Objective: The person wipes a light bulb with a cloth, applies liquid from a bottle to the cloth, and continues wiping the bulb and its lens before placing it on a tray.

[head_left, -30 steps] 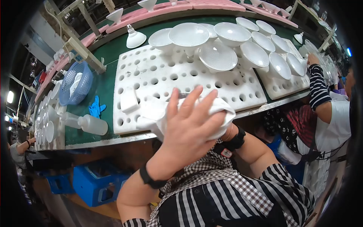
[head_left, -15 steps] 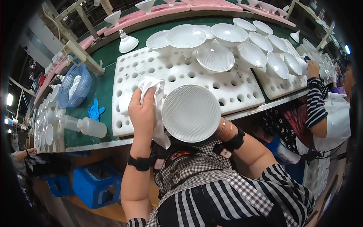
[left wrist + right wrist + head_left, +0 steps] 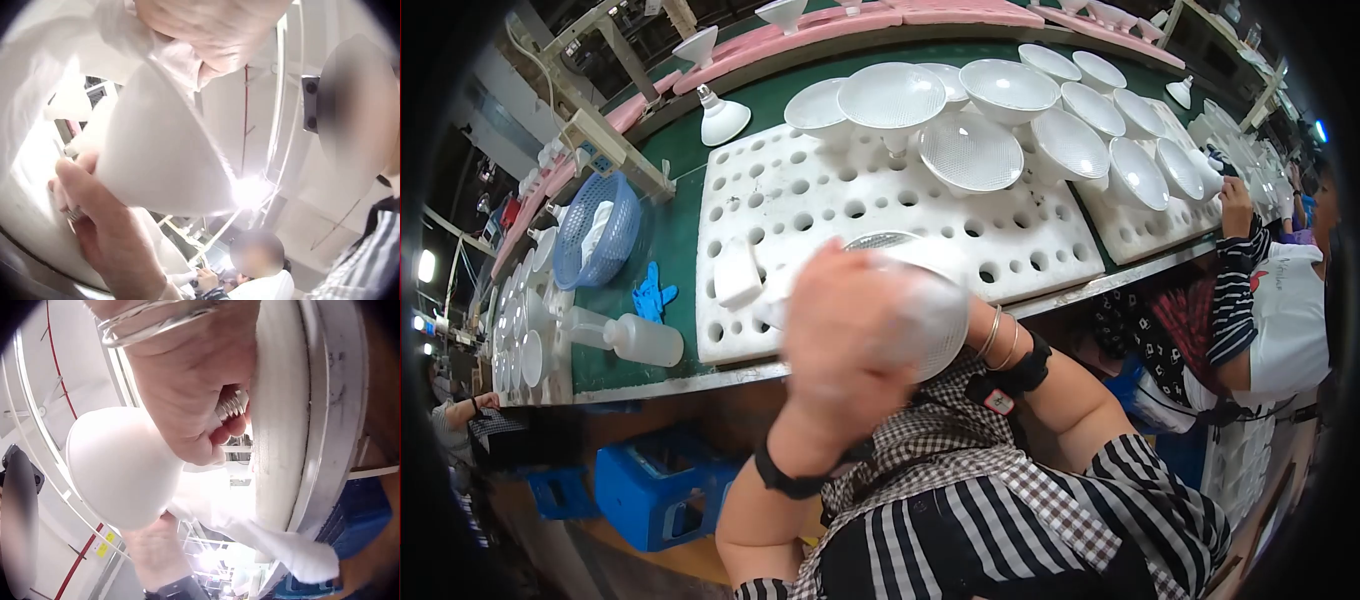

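A white cone-shaped lamp point(image 3: 948, 335) with a textured face is held over the front edge of the foam board point(image 3: 820, 215). My right hand point(image 3: 187, 387) grips its threaded metal base in the right wrist view; in the head view that hand is mostly hidden behind the lamp. Blurred, my left hand point(image 3: 845, 335) lies over the lamp's face with a white cloth point(image 3: 300, 553), whose loose end hangs down. From the left wrist view, bunched cloth point(image 3: 178, 62) shows between the left hand point(image 3: 219, 25) and the lamp's rim.
Several white lamps point(image 3: 970, 152) stand in the foam's far holes. A white block point(image 3: 738, 275) lies on its left part. Left are a blue basket point(image 3: 600, 235), blue glove point(image 3: 654, 292) and bottle point(image 3: 645, 340). Another person's striped sleeve point(image 3: 1232, 300) is at right.
Half a second ago the left hand held the cloth beside the lamp's left edge; now it is across the face. The other person's arm has shifted slightly.
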`<state>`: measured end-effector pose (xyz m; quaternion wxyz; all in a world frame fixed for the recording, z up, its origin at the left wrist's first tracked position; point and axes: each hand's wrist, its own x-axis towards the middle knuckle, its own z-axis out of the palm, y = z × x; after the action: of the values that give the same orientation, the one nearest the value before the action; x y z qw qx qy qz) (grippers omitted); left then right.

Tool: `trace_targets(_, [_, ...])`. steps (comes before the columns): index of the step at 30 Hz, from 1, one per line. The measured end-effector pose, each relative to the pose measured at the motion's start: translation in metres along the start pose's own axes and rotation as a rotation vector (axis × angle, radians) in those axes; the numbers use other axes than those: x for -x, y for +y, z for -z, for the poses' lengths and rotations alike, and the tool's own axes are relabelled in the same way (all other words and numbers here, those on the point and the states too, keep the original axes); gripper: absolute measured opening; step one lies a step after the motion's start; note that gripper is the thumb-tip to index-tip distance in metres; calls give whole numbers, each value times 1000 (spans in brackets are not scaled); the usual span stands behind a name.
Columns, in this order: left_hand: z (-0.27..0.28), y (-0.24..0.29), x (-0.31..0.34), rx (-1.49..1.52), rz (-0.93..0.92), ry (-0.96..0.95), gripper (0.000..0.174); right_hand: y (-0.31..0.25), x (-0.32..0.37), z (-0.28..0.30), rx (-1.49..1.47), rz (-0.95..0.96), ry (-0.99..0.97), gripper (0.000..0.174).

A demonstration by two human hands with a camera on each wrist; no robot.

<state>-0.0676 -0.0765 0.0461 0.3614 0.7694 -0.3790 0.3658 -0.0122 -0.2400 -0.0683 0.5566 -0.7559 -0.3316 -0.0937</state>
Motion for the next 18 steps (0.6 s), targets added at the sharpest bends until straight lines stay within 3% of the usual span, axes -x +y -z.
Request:
trace_targets(1, [-7,16,-4,-26,44,-261,37,-1,-1,0,29,5,-9,40])
trace_targets(2, [-20,22,-2,-51,-33,-337,33,-2,-2,0,59,11,-20,39])
trace_targets(5, [-26,24,-6,-90,-34,-364,29,-3,3,3,152,15,-38,35])
trace_targets(9, [-27,0,-19,-164,171,-226,16,-10,4,6,279,36,-61,31])
trace_targets(10, [-24,-17,-21,-84,472,-276,18,-16,2,6,310,51,-70,29])
trace_targets(11, [-25,-30,-19,-25,539,-159,23,-27,-8,7,59,-10,-67,23])
trace_targets(12, [-21,-37,-14,-27,538,-155,23,-22,-4,6,60,-6,-69,23])
trace_targets(14, [-14,-48,-8,106,844,-184,29,-7,2,2,229,67,12,23])
trace_targets(16, [-11,-49,0,178,906,-99,31,-4,5,2,227,99,0,23])
trace_targets(18, [-11,-54,15,260,961,-5,33,10,10,2,-10,-125,-58,27])
